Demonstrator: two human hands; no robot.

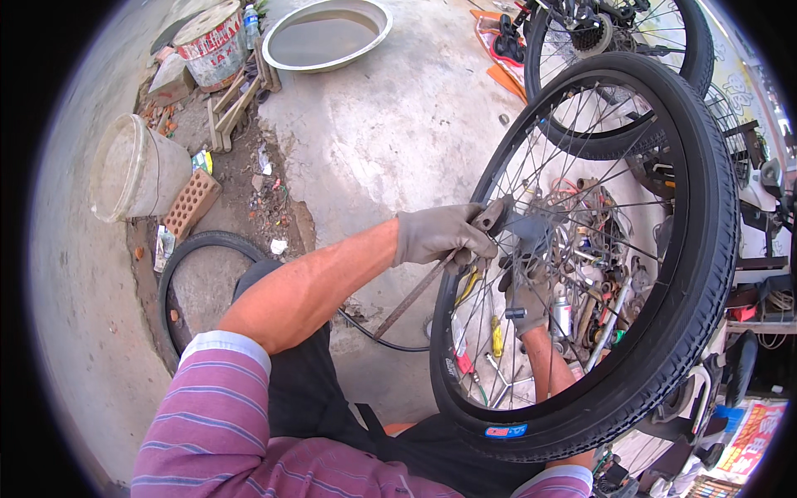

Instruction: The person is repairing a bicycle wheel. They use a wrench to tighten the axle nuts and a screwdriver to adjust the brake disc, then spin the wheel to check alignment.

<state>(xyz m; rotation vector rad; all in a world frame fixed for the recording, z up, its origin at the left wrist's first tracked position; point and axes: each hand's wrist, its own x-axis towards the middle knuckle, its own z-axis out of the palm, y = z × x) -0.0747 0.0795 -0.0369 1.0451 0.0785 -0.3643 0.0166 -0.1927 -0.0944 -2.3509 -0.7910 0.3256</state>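
Note:
A bicycle wheel [704, 274] with a black knobbly tyre stands tilted in front of me on the right. My left hand [440, 236], in a grey glove, is closed around a rusty long-handled tool like a pair of pliers [407, 300]. The tool's jaws are up at the spokes, near the hub, and its handle slants down to the left. Behind the spokes is my gloved right hand [530, 305], close below the hub area. Spokes cover its fingers, so its grip is unclear.
Loose metal parts and tools [598, 282] lie on the ground beyond the spokes. A bicycle [594, 37] is behind the wheel. A basin of murky water [386, 33] stands at the back. To the left are a white bucket [162, 170], a perforated brick [193, 204] and a loose tyre [170, 282].

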